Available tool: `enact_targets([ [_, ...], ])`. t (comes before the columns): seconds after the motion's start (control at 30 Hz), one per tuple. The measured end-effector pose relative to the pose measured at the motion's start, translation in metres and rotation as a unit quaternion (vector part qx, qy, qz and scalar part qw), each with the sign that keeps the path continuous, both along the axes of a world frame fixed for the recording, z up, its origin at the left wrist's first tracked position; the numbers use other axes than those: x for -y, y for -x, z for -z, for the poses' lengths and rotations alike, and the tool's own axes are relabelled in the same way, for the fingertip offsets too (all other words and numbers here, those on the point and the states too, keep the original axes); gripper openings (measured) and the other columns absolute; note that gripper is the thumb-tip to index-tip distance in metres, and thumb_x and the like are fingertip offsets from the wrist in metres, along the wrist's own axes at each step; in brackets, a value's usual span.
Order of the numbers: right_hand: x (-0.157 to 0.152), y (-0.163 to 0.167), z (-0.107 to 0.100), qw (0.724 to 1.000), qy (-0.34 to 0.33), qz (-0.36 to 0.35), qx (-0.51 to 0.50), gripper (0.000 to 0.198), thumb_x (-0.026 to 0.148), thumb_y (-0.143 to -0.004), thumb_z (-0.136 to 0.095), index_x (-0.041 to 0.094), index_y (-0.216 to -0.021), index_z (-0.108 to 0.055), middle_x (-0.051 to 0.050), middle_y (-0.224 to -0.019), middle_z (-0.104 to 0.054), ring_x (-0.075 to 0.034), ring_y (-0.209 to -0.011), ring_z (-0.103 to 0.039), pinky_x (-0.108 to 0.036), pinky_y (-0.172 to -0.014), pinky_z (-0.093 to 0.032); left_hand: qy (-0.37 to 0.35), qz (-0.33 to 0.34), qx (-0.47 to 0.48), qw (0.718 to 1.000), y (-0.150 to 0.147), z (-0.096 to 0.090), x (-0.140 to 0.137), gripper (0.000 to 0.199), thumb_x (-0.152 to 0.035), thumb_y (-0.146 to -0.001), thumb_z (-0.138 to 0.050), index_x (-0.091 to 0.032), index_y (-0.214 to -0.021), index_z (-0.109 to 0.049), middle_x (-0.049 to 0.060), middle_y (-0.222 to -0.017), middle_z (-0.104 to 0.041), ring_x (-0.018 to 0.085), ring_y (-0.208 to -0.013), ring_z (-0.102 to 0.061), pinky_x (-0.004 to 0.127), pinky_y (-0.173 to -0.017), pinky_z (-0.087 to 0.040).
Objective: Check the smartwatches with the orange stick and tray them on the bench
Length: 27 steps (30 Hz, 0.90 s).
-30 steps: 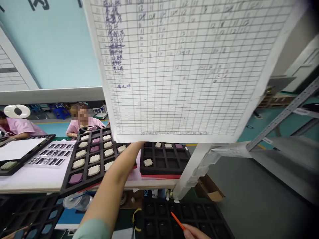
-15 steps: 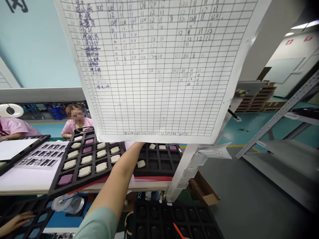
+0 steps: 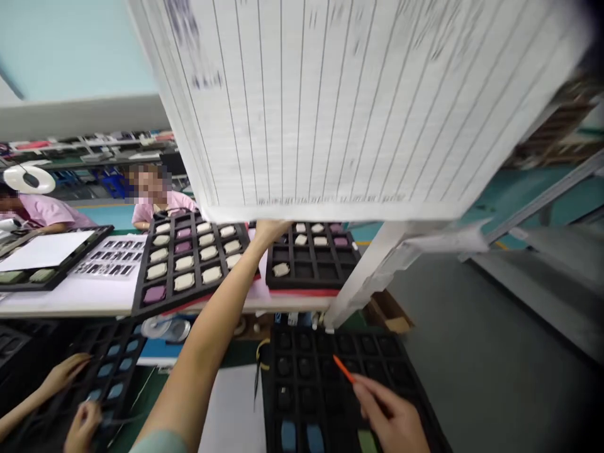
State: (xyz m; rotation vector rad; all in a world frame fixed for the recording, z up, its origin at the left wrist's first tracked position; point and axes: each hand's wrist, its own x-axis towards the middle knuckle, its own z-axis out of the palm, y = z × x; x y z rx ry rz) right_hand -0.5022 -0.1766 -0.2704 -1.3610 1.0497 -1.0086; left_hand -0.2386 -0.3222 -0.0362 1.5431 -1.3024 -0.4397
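My left arm reaches across to the far side of the bench. My left hand is at a black compartment tray with cream and purple pieces in some compartments; the hanging sheet hides its fingers. Low on the right, my right hand grips a thin orange pointed stick. It is above a nearer black tray, which holds dark rounded pieces, blue pieces and a green piece. A larger tray of cream and purple pieces lies left of my arm.
A co-worker's hands are over a tray of blue pieces at lower left. Two people in pink sit across the bench. A white post stands right of the far tray, with a cardboard box and metal shelf beyond.
The view has tilted down and turned slightly left, so the sheet sits higher and more of the near tray shows. My right hand has come into view with the orange stick.
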Motion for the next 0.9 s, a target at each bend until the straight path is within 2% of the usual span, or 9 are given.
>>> enact_targets([
  [0.07,-0.003,-0.004,-0.010,1.000,0.004,0.014,-0.011,0.050,0.059,-0.079,-0.066,0.013,-0.093,-0.081,-0.005,-0.057,-0.059,-0.016,-0.051,-0.056,-0.020,-0.046,-0.049,-0.010,0.045,-0.078,0.996,-0.004,0.031,-0.043,0.037,-0.042,-0.079,-0.073,-0.010,-0.098,-0.068,0.005,-0.088,-0.065,0.017,-0.085,-0.060,0.026,-0.079,-0.046],
  [0.1,-0.005,-0.007,-0.014,1.000,0.007,0.013,-0.009,0.048,0.057,-0.080,-0.066,0.012,-0.093,-0.080,-0.004,-0.057,-0.058,-0.015,-0.051,-0.055,-0.020,-0.046,-0.048,-0.008,0.079,-0.156,0.985,-0.005,0.050,-0.069,0.039,-0.040,-0.076,-0.075,-0.011,-0.101,-0.069,0.006,-0.091,-0.066,0.016,-0.085,-0.060,0.026,-0.078,-0.047],
  [0.17,-0.010,-0.017,-0.023,1.000,0.013,-0.010,-0.014,0.044,0.052,-0.084,-0.064,0.013,-0.096,-0.079,-0.004,-0.060,-0.059,-0.015,-0.053,-0.056,-0.019,-0.047,-0.048,-0.008,0.116,-0.368,0.923,-0.002,0.089,-0.125,0.040,-0.036,-0.072,-0.077,-0.011,-0.102,-0.069,0.009,-0.096,-0.067,0.016,-0.084,-0.061,0.026,-0.076,-0.048],
  [0.23,-0.016,-0.028,-0.030,0.999,0.027,-0.041,-0.018,0.038,0.047,-0.087,-0.064,0.014,-0.098,-0.079,-0.003,-0.061,-0.059,-0.013,-0.053,-0.055,-0.018,-0.047,-0.046,-0.023,0.093,-0.536,0.839,0.004,0.123,-0.174,0.033,-0.031,-0.072,-0.076,-0.010,-0.097,-0.070,0.010,-0.096,-0.067,0.018,-0.086,-0.062,0.025,-0.074,-0.049],
  [0.3,-0.023,-0.039,-0.036,0.997,0.040,-0.065,-0.014,0.034,0.043,-0.089,-0.064,0.014,-0.098,-0.078,-0.002,-0.061,-0.058,-0.012,-0.052,-0.054,-0.018,-0.047,-0.045,-0.018,0.055,-0.628,0.776,0.009,0.148,-0.208,0.025,-0.025,-0.074,-0.073,-0.009,-0.092,-0.070,0.010,-0.096,-0.067,0.018,-0.088,-0.063,0.025,-0.072,-0.050],
  [0.33,-0.026,-0.044,-0.038,0.996,0.046,-0.075,-0.009,0.033,0.042,-0.089,-0.064,0.015,-0.098,-0.078,-0.002,-0.060,-0.058,-0.012,-0.052,-0.054,-0.018,-0.047,-0.045,-0.008,0.043,-0.652,0.757,0.010,0.156,-0.219,0.021,-0.024,-0.076,-0.072,-0.008,-0.091,-0.070,0.011,-0.096,-0.067,0.018,-0.088,-0.063,0.025,-0.071,-0.050],
  [0.43,-0.033,-0.059,-0.043,0.992,0.064,-0.108,0.001,0.031,0.041,-0.090,-0.063,0.015,-0.097,-0.078,-0.001,-0.060,-0.058,-0.012,-0.052,-0.054,-0.018,-0.047,-0.045,0.023,0.042,-0.674,0.737,0.008,0.160,-0.239,0.019,-0.023,-0.077,-0.073,-0.008,-0.089,-0.071,0.012,-0.093,-0.067,0.018,-0.084,-0.064,0.026,-0.073,-0.051],
  [0.63,-0.041,-0.080,-0.057,0.983,0.112,-0.147,0.012,0.028,0.038,-0.090,-0.063,0.015,-0.095,-0.079,-0.001,-0.059,-0.060,-0.011,-0.051,-0.052,-0.018,-0.046,-0.042,0.042,0.081,-0.681,0.726,0.000,0.143,-0.265,0.029,-0.027,-0.079,-0.074,-0.008,-0.102,-0.072,0.013,-0.099,-0.067,0.017,-0.081,-0.063,0.025,-0.077,-0.052],
  [0.9,-0.047,-0.092,-0.064,0.975,0.139,-0.171,0.015,0.027,0.037,-0.093,-0.061,0.017,-0.100,-0.078,0.000,-0.064,-0.062,-0.011,-0.055,-0.053,-0.018,-0.051,-0.043,0.030,0.124,-0.684,0.718,0.001,0.139,-0.277,0.033,-0.029,-0.086,-0.067,-0.006,-0.109,-0.072,0.013,-0.101,-0.067,0.015,-0.080,-0.063,0.021,-0.077,-0.053],
])
